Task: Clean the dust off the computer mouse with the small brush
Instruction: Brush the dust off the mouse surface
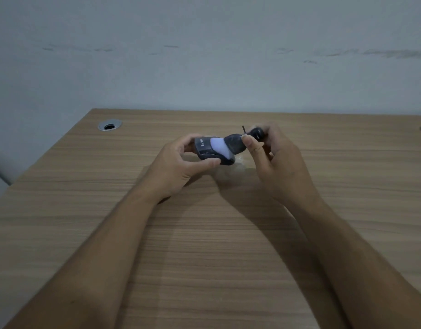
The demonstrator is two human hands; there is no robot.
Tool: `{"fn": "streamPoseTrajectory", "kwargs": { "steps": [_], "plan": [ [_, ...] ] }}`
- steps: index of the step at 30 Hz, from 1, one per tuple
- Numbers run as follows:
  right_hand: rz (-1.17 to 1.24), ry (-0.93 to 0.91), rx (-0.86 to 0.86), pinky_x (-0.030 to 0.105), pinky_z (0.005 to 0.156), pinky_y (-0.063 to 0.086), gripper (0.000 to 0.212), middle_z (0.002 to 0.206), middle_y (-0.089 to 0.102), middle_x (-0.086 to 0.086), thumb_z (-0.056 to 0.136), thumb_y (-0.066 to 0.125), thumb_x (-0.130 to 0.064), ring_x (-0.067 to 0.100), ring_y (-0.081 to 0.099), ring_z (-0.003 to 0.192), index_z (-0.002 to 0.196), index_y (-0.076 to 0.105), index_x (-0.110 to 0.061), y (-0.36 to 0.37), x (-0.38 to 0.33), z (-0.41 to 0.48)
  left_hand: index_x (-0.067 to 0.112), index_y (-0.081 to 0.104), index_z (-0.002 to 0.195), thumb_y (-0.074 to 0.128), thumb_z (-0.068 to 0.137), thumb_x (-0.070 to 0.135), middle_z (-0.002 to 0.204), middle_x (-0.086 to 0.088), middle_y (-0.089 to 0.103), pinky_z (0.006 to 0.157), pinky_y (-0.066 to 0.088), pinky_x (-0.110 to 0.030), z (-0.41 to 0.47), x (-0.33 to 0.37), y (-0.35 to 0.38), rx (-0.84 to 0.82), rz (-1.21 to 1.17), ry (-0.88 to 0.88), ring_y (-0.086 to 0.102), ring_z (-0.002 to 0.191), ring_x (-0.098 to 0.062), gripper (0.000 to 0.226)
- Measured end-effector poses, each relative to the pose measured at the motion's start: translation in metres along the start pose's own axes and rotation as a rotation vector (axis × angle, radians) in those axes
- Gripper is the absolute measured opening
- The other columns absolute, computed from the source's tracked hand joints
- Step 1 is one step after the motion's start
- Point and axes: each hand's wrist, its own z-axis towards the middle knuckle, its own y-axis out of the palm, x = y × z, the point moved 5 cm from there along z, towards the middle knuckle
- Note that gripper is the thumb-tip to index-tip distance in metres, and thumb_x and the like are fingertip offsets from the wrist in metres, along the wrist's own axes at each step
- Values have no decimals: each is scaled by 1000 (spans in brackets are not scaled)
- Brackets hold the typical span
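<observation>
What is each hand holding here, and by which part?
The left hand grips the dark computer mouse by its sides, raised off the table. The right hand pinches the small brush by its dark handle, white bristles on the mouse.

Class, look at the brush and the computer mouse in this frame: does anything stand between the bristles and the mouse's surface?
Nothing visible does. The left hand holds the mouse by its sides, above the desk. The right hand holds the brush, whose pale bristles lie directly against the mouse's upper surface.
</observation>
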Motion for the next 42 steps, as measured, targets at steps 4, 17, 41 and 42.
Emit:
{"fn": "streamPoseTrajectory", "kwargs": {
  "steps": [4, 17, 41, 42],
  "plan": [
    [-159, 61, -42, 11, 59, 40, 12, 77, 64, -18, 110, 64, -33, 11, 61, 74, 114, 66, -21, -14, 21, 3, 21, 79, 134, 92, 93, 12, 124, -3, 87, 95, 63, -21, 0, 2, -6, 29, -42, -10, 82, 121, -24, 44],
    [-169, 29, -86, 13, 63, 40, 12, 86, 73, -14, 110, 64, -38, -1, 64, 73, 116, 65, -28, -13, 22, 7, 20, 77, 137, 91, 93, 11, 125, -1, 87, 102, 62, -27, 0, 4, -12, 23, -66, 27, 82, 120, -16, 47],
    [-41, -52, -53, 22, 61, 44, 9, 83, 71, -9, 111, 65, -34, 11, 60, 67, 117, 65, -27, -4, -8, -1, 28, 77, 133, 98, 87, 17, 122, 5, 86, 102, 58, -23, -4, 11, -1, -15, 146, 65, 80, 119, -15, 51],
    [-89, -42, -57, 22, 61, 43, 12, 80, 69, -9, 110, 65, -34, 10, 60, 67, 117, 65, -25, -4, -3, 0, 30, 77, 133, 98, 87, 18, 122, 6, 86, 98, 56, -17, -4, 13, -2, -8, 167, 72, 80, 118, -13, 52]
  ]
}}
